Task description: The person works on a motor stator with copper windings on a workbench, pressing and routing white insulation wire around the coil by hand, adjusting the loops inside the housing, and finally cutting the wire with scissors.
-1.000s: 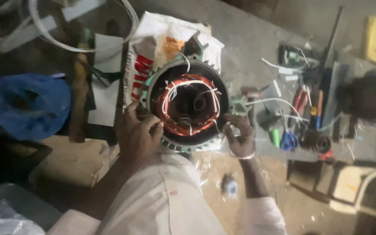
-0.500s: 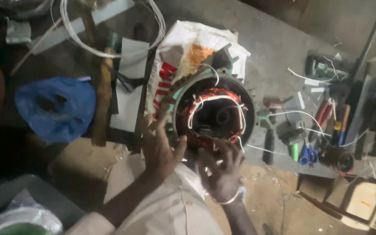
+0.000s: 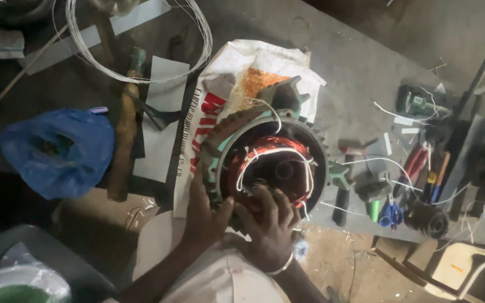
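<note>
I am looking down at a motor stator (image 3: 270, 163), a round finned housing lined with copper windings (image 3: 254, 168), which is sitting on a white printed sack (image 3: 237, 73) on the grey workbench (image 3: 360, 78). My left hand (image 3: 203, 216) is gripping the stator's near-left rim, thumb spread against the housing. My right hand (image 3: 270, 224) is reaching into the near side of the bore, fingers curled onto the windings. Pliers and screwdrivers (image 3: 416, 168) are lying right of the stator, a blue plastic bag (image 3: 57, 148) well to its left.
</note>
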### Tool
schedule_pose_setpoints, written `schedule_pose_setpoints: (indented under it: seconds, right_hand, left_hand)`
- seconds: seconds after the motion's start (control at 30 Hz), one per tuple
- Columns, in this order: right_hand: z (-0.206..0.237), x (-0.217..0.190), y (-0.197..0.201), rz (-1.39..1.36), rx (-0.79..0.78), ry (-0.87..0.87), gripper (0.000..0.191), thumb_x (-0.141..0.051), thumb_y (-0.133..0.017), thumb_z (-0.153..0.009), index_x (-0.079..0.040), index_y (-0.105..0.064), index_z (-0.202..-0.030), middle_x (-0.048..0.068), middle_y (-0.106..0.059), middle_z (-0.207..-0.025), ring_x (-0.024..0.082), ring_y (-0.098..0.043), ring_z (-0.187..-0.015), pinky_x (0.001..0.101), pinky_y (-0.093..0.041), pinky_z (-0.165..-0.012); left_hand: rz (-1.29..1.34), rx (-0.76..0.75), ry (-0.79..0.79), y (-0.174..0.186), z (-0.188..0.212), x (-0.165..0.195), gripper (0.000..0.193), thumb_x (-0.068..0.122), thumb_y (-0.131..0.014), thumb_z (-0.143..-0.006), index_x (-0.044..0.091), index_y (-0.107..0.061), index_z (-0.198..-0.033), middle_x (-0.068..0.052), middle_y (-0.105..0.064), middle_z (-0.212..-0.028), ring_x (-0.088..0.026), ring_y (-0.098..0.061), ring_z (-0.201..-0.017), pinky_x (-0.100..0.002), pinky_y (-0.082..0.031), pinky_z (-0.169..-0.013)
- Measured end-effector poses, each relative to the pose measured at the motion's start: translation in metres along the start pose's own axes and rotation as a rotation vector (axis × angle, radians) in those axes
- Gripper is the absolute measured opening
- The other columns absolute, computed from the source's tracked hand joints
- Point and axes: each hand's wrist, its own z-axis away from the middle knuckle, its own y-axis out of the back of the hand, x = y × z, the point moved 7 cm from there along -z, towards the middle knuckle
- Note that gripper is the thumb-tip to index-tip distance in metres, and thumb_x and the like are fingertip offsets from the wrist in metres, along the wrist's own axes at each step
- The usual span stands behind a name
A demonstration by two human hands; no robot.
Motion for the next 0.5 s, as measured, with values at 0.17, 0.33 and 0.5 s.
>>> schedule_pose_setpoints:
  seconds: [0.17, 0.33, 0.5]
  right_hand:
    - [-0.042, 0.020, 0.014, -0.054, 0.159, 0.059, 0.074, -0.084, -0.059, -0.085, -0.026, -0.065, -0.131, 0.016, -0.034, -0.155, 0.044, -0.028, -0.141, 0.0616, -0.024, -0.116]
    - [-0.075, 0.037, 0.012, 0.074, 0.029, 0.012, 0.075, -0.081, -0.052, -0.085, -0.028, -0.066, -0.136, 0.022, -0.033, -0.156, 0.049, -0.025, -0.142, 0.0642, -0.019, -0.115]
    - [-0.093, 0.069, 0.033, -0.008, 0.057, -0.028, 0.079, -0.080, -0.049, -0.089, -0.020, -0.066, -0.138, 0.020, -0.036, -0.157, 0.048, -0.027, -0.144, 0.0642, -0.019, -0.120]
  left_hand:
    - [-0.059, 0.020, 0.040, 0.000, -0.002, 0.003, 0.096, 0.018, -0.069, -0.080, -0.004, -0.018, -0.158, -0.030, -0.037, -0.152, -0.043, -0.041, -0.141, -0.047, -0.035, -0.116]
    - [-0.041, 0.028, 0.004, 0.000, -0.002, 0.007, 0.092, 0.017, -0.068, -0.082, -0.006, -0.021, -0.158, -0.030, -0.037, -0.154, -0.044, -0.041, -0.144, -0.048, -0.034, -0.119]
    - [-0.105, 0.017, -0.068, 0.000, -0.001, 0.008, 0.090, 0.018, -0.069, -0.082, -0.006, -0.024, -0.156, -0.030, -0.039, -0.153, -0.042, -0.040, -0.144, -0.048, -0.031, -0.121]
